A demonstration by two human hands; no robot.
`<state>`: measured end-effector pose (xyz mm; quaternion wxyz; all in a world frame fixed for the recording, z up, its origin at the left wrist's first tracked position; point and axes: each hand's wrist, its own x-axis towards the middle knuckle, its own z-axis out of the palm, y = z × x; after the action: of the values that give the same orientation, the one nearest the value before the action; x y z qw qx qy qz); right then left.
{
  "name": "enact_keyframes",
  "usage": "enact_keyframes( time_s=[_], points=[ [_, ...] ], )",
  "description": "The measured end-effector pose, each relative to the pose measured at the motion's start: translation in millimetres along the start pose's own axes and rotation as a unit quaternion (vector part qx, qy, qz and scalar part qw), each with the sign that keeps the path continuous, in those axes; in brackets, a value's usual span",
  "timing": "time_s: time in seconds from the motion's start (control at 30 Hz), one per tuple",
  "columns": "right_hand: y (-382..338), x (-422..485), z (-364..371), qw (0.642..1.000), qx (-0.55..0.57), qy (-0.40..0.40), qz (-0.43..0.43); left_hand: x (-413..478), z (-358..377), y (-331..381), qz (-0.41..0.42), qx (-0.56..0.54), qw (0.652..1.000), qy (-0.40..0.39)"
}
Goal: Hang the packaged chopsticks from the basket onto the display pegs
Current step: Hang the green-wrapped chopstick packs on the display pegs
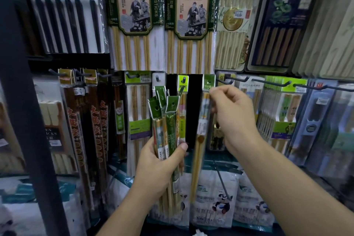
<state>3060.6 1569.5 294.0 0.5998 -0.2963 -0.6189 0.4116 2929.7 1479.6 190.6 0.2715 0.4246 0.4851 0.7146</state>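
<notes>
My left hand grips a bundle of several packaged chopsticks with green header cards, held upright in front of the display. My right hand pinches the top of a single chopstick pack, which hangs down from my fingers. Its green header card sits at a dark gap in the rack, level with the row of pegs. Whether the card is on a peg I cannot tell. The basket is not in view.
Dark metal pegs stick out toward me on the right, more at the left. Hanging chopstick packs fill the rack above and to both sides. A black shelf post stands at left. Panda-printed white bags lie below.
</notes>
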Motion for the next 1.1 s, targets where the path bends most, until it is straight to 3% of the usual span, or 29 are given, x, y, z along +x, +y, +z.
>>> enact_keyframes(
  time_s=[0.73,0.8,0.97,1.1],
  points=[
    [26.2,12.2,0.4,0.988,-0.100,0.097,-0.058,0.1,-0.4,3.6,-0.009,-0.014,0.999,-0.028],
    [23.8,-0.3,1.8,0.993,-0.082,0.060,-0.065,0.5,0.3,3.8,-0.011,-0.018,0.999,-0.032],
    [16.2,-25.9,8.7,0.990,-0.045,-0.129,-0.046,1.3,0.1,0.6,-0.016,-0.032,0.998,-0.042],
    [11.9,-28.0,9.1,0.988,-0.026,-0.146,-0.032,1.4,0.5,-0.9,-0.012,-0.019,0.999,-0.048]
  ],
)
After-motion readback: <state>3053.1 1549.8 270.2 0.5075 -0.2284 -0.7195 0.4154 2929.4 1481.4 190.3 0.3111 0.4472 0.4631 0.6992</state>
